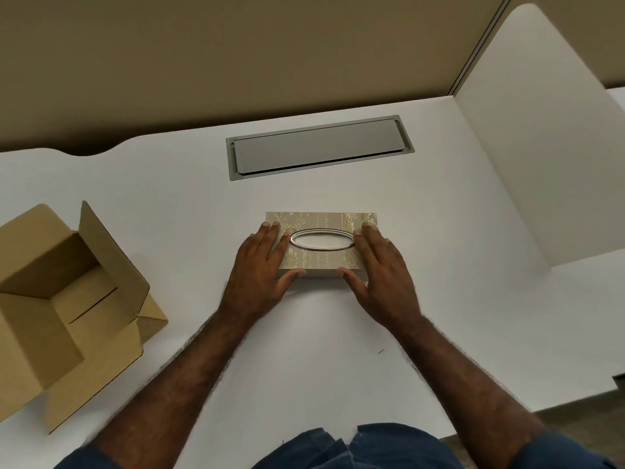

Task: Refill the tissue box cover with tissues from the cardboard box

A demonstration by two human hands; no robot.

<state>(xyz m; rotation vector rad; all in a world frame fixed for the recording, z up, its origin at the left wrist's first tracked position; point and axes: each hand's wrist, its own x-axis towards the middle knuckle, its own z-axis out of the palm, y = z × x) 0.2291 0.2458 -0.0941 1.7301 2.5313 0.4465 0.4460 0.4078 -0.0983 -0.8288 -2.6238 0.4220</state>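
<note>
Surface (338, 350): white; we see it carrying the two task things, well apart from each other, with a grey cable hatch (319, 147) set into it on the far side.
Cardboard box (64, 299): at our left edge, flaps standing open. The part of the inside we can see looks bare; shadow hides its near corner, so we cannot tell whether any tissues remain there.
Tissue box cover (321, 242): middle of the surface, straight ahead of us, lying flat with the oval metal-ringed slot (322, 239) facing up.
Axis: we read its long axis as running left to right, short sides toward each hand, slot long the same way.
Slot: pale inside; no tissue stands up through it.
Left hand (262, 265): open and flat on the left end of the cover, thumb against the near side. It presses, not clenches.
Right hand (380, 265): the same on the right end.
Progress: we judge the refill either just seated or not yet begun. If begun, what is left is pulling the first sheet through the slot.
</note>
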